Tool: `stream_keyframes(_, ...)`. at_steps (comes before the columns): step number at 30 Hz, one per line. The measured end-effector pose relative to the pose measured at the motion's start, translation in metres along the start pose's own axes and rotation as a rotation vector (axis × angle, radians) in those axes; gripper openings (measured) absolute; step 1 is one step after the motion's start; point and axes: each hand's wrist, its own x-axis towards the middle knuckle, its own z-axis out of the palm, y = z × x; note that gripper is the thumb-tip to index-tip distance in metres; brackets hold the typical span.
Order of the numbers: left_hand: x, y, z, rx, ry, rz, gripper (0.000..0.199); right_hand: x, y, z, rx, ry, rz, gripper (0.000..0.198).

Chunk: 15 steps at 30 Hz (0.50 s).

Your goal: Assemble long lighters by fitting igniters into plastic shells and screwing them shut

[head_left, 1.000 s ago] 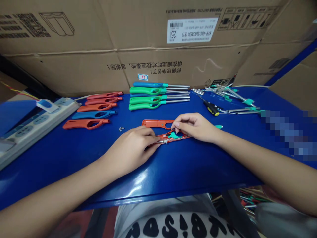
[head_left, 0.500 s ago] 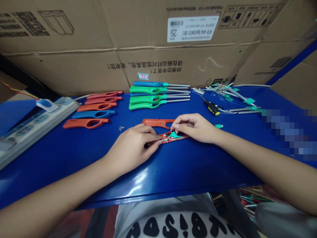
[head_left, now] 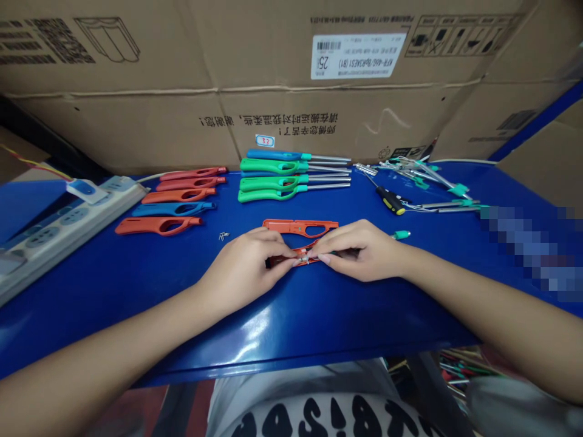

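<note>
My left hand (head_left: 249, 262) pinches the left end of an orange lighter casing half (head_left: 300, 250) lying on the table, its inner parts facing up. Over the right part of the same casing, my right hand (head_left: 362, 250) has thumb and forefinger pressed close together at the small parts inside. The fingers hide most of those parts. Just behind lies the other orange casing half (head_left: 298, 227), hollow side up. A green-tipped piece (head_left: 401, 235) shows past my right wrist. Several small screws (head_left: 223, 235) lie left of the casing.
Orange and blue lighter handles (head_left: 159, 226) lie at left beside a power strip (head_left: 54, 233). Green and blue lighters (head_left: 273, 193) lie at the back. A black-yellow screwdriver (head_left: 390, 200) and metal rods with wires (head_left: 426, 173) lie at right. A cardboard box (head_left: 273, 73) stands behind.
My right hand has shifted down and slightly left along the casing, its fingertips now near my left fingers. It covers the green part that showed before. The rear casing half is more exposed.
</note>
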Motion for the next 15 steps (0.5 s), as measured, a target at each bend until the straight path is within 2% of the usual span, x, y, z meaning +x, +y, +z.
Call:
stream_keyframes(3,-0.001,0.001,0.001,0.034,0.007,0.021,0.012,-0.001,-0.004,0.001,-0.099,-0.016,-0.092,0.025)
stream_keyframes(7,-0.003,0.001,0.002,0.078,0.034,0.082,0.015,-0.003,-0.006,-0.002,-0.164,0.009,-0.103,0.025)
stream_keyframes(10,-0.004,0.001,0.001,0.124,0.054,0.129,0.015,-0.005,-0.005,-0.012,-0.201,0.029,-0.033,0.021)
stream_keyframes(15,-0.005,0.003,0.002,0.131,0.096,0.199,0.019,-0.005,-0.003,-0.025,-0.234,-0.157,0.109,0.01)
